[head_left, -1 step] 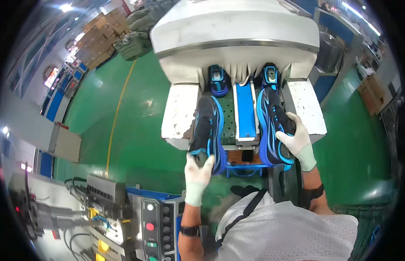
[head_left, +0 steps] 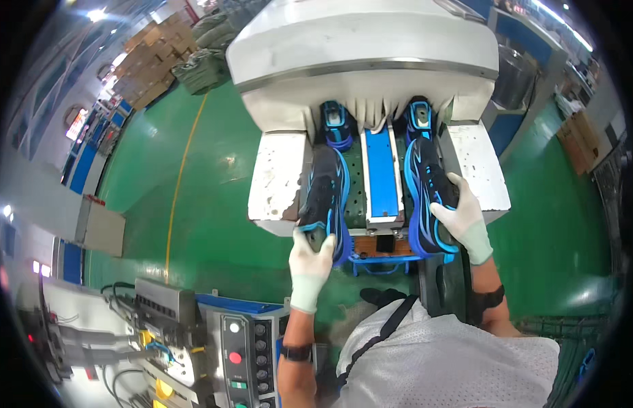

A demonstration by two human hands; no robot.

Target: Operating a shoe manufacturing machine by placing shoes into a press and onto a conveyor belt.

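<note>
Green factory flooring surrounds a large white press machine [head_left: 371, 61], on whose bed the gloved left hand [head_left: 309, 262] grips a black-and-blue sneaker [head_left: 324, 197] by the heel while the right hand [head_left: 459, 217] clasps its mate [head_left: 425, 194], both shoes seemingly seated but not yet released.

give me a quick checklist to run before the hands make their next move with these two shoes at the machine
1. Left hand grips the heel of the left shoe: ok, fingers wrap the heel end.
2. Right hand holds the right shoe: ok, it lies over the shoe's outer side near the heel.
3. Both shoes lie lengthwise on either side of the blue centre strip: ok.
4. Toes under the white machine hood: cannot tell, the hood's edge hides how deep they go.
5. Hands clear of the hood: ok, both stay at the heel end.
6. Control panel state: cannot tell.
</note>
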